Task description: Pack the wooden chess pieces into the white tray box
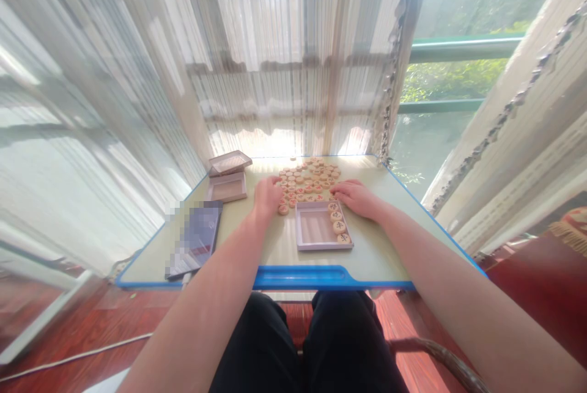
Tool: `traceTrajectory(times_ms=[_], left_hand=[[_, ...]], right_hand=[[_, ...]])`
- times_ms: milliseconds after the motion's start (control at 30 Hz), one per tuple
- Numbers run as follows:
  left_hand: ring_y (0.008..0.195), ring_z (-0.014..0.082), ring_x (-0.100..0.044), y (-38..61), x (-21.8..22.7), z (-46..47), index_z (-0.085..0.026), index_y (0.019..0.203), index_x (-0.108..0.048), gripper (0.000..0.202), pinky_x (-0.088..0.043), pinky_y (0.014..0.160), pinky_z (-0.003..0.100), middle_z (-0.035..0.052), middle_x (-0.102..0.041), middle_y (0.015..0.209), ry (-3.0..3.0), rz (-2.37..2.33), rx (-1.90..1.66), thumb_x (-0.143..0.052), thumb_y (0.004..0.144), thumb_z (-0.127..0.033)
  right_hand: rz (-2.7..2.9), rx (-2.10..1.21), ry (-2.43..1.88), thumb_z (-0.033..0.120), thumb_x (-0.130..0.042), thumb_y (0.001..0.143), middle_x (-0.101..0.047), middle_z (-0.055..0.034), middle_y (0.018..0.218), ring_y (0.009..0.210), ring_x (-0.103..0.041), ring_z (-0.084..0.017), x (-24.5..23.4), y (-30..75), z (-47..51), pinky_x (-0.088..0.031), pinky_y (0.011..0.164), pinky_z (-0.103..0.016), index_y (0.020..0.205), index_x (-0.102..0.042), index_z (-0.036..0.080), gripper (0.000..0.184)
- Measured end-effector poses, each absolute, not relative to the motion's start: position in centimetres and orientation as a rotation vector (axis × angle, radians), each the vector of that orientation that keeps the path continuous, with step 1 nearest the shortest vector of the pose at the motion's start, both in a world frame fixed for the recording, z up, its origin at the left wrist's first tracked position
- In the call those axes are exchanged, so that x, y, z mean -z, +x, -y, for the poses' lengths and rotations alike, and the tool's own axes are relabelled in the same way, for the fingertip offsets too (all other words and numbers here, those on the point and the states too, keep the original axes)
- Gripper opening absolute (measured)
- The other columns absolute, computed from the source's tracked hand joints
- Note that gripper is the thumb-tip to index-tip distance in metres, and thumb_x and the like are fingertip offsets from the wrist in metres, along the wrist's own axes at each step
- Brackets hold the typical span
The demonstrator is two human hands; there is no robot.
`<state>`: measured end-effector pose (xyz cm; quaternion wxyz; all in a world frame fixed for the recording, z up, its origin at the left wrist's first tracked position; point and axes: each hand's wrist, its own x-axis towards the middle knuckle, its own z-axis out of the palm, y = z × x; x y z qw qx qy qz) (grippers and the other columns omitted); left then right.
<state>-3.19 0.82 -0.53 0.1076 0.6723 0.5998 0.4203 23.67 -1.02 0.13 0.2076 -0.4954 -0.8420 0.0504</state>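
Observation:
Many round wooden Chinese chess pieces (300,190), several with red or dark characters, lie loosely in a pile on the table. At the pile's left edge rests my left hand (268,194), its fingers loosely bent over the nearest pieces and no piece visibly gripped. My right hand (354,196) is at the right side, with its fingertips closed on a chess piece (332,196) just behind the open box. In that shallow pinkish box (312,247), several pieces with dark characters stand in a column along the right wall; the box's left part shows bare bottom.
Two more shallow trays, one tilted (230,162) and one flat (228,187), sit at the back left. A tablet (196,240) with a white cable (186,281) lies front left. The table (385,258) has a blue rim. Sheer curtains (298,26) hang behind it.

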Motion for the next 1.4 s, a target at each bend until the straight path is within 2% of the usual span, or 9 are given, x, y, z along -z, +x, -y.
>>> traceTrajectory(times_ms=[100,267,367,500,733,900,1067,1267,1400], left_hand=[[0.096,0.0245,-0.064,-3.4,1.0,-1.1,-0.017,0.091,-0.069,0.037,-0.050,0.087,0.035,0.0085,-0.072,0.092,1.801,-1.815,-1.322,-0.044,0.063,-0.010],[0.094,0.0222,-0.065,-3.7,0.4,-0.7,-0.014,0.095,-0.068,0.042,-0.052,0.083,0.035,0.0097,-0.071,0.095,1.714,-1.772,-1.476,-0.040,0.063,-0.009],[0.098,0.0178,-0.063,-2.8,-1.0,0.4,-0.017,0.096,-0.068,0.046,-0.051,0.086,0.030,0.0050,-0.071,0.099,1.839,-1.651,-1.533,-0.037,0.064,-0.006],[0.092,0.0162,-0.065,-1.0,-2.1,1.9,-0.019,0.085,-0.070,0.039,-0.050,0.087,0.028,-0.0005,-0.072,0.093,2.093,-1.583,-1.388,-0.039,0.067,-0.006],[0.086,0.0172,-0.066,0.9,-1.6,3.0,-0.020,0.104,-0.068,0.027,-0.052,0.080,0.028,0.0027,-0.073,0.094,2.349,-1.281,-1.208,-0.059,0.079,-0.028],[0.075,0.0153,-0.066,1.8,-2.2,4.0,-0.021,0.098,-0.071,0.026,-0.052,0.076,0.027,0.0024,-0.074,0.091,2.292,-1.264,-1.172,-0.062,0.079,-0.037],[0.075,0.0161,-0.066,2.5,-2.4,4.4,-0.020,0.094,-0.072,0.025,-0.053,0.075,0.027,0.0025,-0.074,0.091,2.282,-1.284,-1.074,-0.063,0.078,-0.037],[0.082,0.0172,-0.067,2.8,-2.3,4.2,-0.015,0.094,-0.070,0.026,-0.053,0.075,0.026,0.0050,-0.073,0.088,2.029,-1.085,-1.220,-0.061,0.078,-0.035],[0.081,0.0185,-0.067,2.5,-2.5,4.1,-0.015,0.090,-0.071,0.025,-0.053,0.074,0.028,0.0057,-0.073,0.087,1.920,-1.138,-1.258,-0.063,0.076,-0.033]], right_hand=[[2.315,-0.124,-1.417,0.032,-0.047,0.088,-0.070,-0.0056,0.107,0.110,-0.052,-0.025,-0.3,23.5,1.1,-0.037,0.101,-0.041,0.105,-0.069,0.021,0.031],[2.238,-0.223,-1.456,0.034,-0.053,0.084,-0.071,-0.0058,0.101,0.110,-0.050,-0.026,-0.3,23.4,1.0,-0.038,0.099,-0.042,0.108,-0.069,0.021,0.032],[2.134,-0.296,-1.495,0.035,-0.058,0.080,-0.071,-0.0055,0.089,0.112,-0.049,-0.027,-0.3,23.4,1.0,-0.041,0.096,-0.041,0.108,-0.069,0.022,0.033],[2.044,-0.355,-1.478,0.033,-0.059,0.079,-0.071,-0.0049,0.090,0.112,-0.049,-0.026,-0.3,23.1,1.0,-0.041,0.097,-0.040,0.104,-0.070,0.020,0.031],[1.625,-0.794,-1.223,0.041,-0.064,0.074,-0.069,-0.0055,0.088,0.077,-0.062,-0.019,-2.1,21.8,2.8,-0.050,0.065,-0.032,0.102,-0.067,0.018,0.036],[1.537,-1.021,-1.052,0.042,-0.073,0.065,-0.067,-0.0038,0.083,0.079,-0.061,-0.017,-3.2,21.0,4.2,-0.048,0.068,-0.030,0.092,-0.067,0.017,0.037],[1.548,-1.063,-1.056,0.043,-0.073,0.065,-0.066,-0.0020,0.080,0.072,-0.058,-0.013,-3.0,20.7,4.2,-0.047,0.068,-0.030,0.088,-0.067,0.017,0.035],[1.576,-1.040,-0.989,0.039,-0.074,0.065,-0.066,-0.0017,0.077,0.073,-0.061,-0.015,-3.3,20.5,4.6,-0.049,0.070,-0.031,0.086,-0.065,0.017,0.032],[1.784,-0.748,-0.984,0.035,-0.072,0.068,-0.069,-0.0053,0.087,0.078,-0.063,-0.018,-3.3,20.6,4.9,-0.052,0.071,-0.034,0.091,-0.067,0.018,0.029]])
